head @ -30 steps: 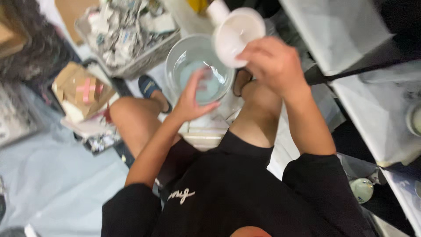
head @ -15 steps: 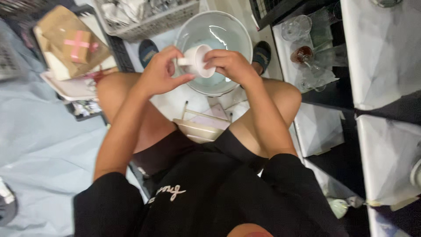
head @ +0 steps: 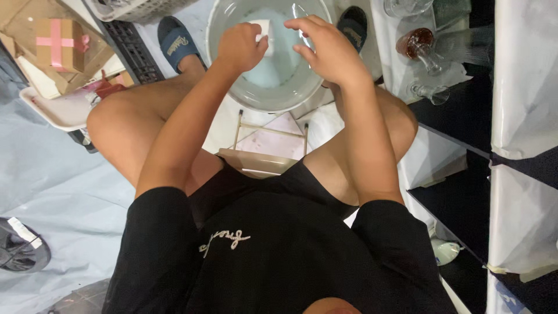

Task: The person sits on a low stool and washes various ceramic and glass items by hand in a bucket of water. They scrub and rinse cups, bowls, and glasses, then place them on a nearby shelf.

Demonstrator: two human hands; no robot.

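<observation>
A round clear basin [head: 273, 104] of pale bluish water stands on the floor between my feet. My left hand [head: 239, 47] is over it, closed on a small white object [head: 263, 28] held at the water. My right hand [head: 326, 49] hovers over the basin's right half, just apart from the white object. Its fingers are curved and spread, and I see nothing in them. I sit on a low wooden stool [head: 261, 163] with my knees apart.
Blue slippers [head: 174, 40] [head: 354, 20] flank the basin. Glass stemware [head: 415, 43] lies on white paper at the right, beside paper-wrapped shelves [head: 523, 70]. To the left are a cardboard box with pink tape [head: 55, 43], a white tray [head: 55, 110] and a basket [head: 139, 7].
My right hand lowered the white object from chest height to the basin. Both hands held it briefly; now only the left holds it and the right has come away.
</observation>
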